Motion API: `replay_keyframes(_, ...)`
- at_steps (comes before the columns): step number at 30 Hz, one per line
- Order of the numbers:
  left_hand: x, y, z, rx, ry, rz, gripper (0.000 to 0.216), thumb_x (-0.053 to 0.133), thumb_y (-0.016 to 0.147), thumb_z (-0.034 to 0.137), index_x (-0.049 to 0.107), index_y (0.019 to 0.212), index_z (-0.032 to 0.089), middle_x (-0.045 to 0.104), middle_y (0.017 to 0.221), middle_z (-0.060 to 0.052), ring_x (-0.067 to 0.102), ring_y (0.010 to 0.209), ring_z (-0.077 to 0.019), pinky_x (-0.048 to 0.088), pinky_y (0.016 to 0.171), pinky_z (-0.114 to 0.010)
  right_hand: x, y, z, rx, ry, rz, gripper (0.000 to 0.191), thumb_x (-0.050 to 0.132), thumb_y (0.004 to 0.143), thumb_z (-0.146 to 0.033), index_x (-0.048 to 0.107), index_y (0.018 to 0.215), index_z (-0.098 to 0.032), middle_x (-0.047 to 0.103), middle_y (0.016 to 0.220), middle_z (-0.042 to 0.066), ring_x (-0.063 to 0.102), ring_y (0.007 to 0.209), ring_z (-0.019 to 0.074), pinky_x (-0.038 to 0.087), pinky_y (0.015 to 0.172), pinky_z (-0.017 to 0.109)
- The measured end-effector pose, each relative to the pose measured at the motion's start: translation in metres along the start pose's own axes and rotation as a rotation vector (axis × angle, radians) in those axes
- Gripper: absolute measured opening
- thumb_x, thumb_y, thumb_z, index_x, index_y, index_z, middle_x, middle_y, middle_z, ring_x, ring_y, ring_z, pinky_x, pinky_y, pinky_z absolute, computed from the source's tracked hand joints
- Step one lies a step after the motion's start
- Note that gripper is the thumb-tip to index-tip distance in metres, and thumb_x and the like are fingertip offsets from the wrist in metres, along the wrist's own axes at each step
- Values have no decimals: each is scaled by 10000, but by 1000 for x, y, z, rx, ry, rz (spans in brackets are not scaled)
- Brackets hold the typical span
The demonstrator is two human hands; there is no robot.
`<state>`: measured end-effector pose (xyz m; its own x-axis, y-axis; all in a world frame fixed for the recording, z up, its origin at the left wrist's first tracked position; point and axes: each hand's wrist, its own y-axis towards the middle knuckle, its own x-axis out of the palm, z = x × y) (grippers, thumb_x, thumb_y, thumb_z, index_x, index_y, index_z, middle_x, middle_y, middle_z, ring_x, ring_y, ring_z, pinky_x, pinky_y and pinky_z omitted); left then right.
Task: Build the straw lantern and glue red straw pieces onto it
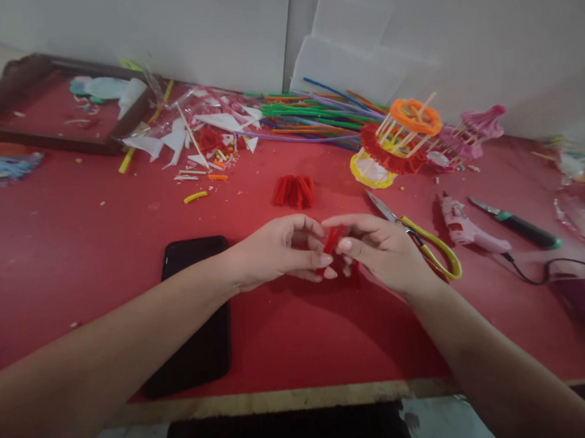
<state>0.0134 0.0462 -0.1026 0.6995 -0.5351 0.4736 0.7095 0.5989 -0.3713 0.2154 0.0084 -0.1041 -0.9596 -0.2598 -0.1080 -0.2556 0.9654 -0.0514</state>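
Observation:
Close together over the red table, my left hand (295,251) and my right hand (379,246) pinch a red strip (331,240) between their fingertips. The strip looks like pipe cleaner or felt; blur and fingers hide much of it. Just beyond the hands lies a folded red fuzzy piece (294,191). Yellow-handled scissors (432,242) lie beside my right hand, blades pointing away. Partly under my left forearm is a black phone-like slab (201,345).
Back right stand an orange, red and yellow stick model (397,138) and a pink one (471,133). A pink glue gun (466,227), a green-black cutter (518,223) and a cord lie right. Pipe cleaners (310,114), scraps (181,137) and a wooden frame (41,140) line the back.

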Motion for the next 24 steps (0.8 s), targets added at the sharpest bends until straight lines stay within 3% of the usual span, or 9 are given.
replay_keyframes(5,1,-1,2,-61,38,-66,324,803,724,78,564,934,142,750,788,-45,746,670,-146,600,652,-244,-5,-2,-3,18,-59,-3,169,798,781,-334,704,823,-200,702,666,-16,665,555,110,565,555,231)
replay_keyframes(10,-1,1,1,-38,64,-24,224,825,693,116,648,829,130,749,763,-49,726,670,-134,577,633,-230,-9,-4,-9,-7,-107,9,193,810,762,-369,717,802,-205,725,666,4,712,600,151,609,595,277)
replay_keyframes(14,-2,3,-3,140,235,119,143,811,727,198,716,810,131,726,700,-24,671,629,-105,549,651,-225,-7,-2,-7,-11,-102,120,184,826,743,-357,723,788,-210,746,703,8,740,639,169,644,655,308)
replay_keyframes(19,0,1,-7,459,526,343,296,865,676,313,752,903,160,769,914,-55,701,839,-175,541,758,-261,-1,0,-2,-15,10,320,192,840,727,-341,700,777,-220,746,678,-5,742,633,168,657,652,318)
replay_keyframes(24,4,-4,-5,564,701,473,131,763,805,287,784,900,200,791,933,-48,718,866,-197,541,793,-276,-2,0,1,2,44,327,191,830,745,-345,702,813,-220,753,695,-9,752,666,170,662,671,329)
